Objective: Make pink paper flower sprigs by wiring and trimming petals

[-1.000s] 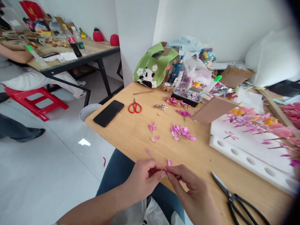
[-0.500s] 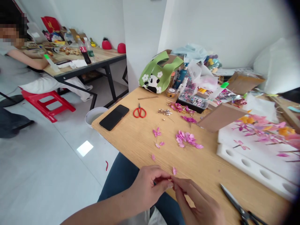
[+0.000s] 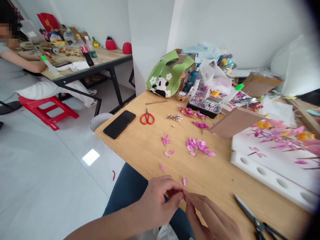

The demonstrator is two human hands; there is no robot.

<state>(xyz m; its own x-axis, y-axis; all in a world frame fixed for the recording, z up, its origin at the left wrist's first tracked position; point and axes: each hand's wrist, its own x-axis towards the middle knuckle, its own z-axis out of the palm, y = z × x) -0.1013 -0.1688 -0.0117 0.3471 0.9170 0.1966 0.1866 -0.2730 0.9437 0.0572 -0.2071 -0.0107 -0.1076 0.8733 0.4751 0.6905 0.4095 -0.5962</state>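
My left hand (image 3: 161, 198) is closed in a pinch at the table's near edge, its fingertips meeting those of my right hand (image 3: 208, 211), which pinches too. What lies between the fingertips is too small to make out. A pink petal (image 3: 185, 181) rests on the wooden table (image 3: 140, 146) just beyond them, and another petal (image 3: 162, 167) is farther left. Beyond these are a small pink flower (image 3: 165, 140) and a pile of pink petals (image 3: 200, 146). Black scissors (image 3: 252, 218) lie open to the right of my right hand.
Red-handled scissors (image 3: 147, 118) and a black phone (image 3: 120, 124) lie at the left. A white foam block (image 3: 272, 178) with holes borders the right. Behind are a bead tray (image 3: 205, 106) and green bag (image 3: 162, 76). A person sits at another table.
The view has shifted slightly. My right hand's fingers have drawn closer together, while both hands stay joined at the fingertips.
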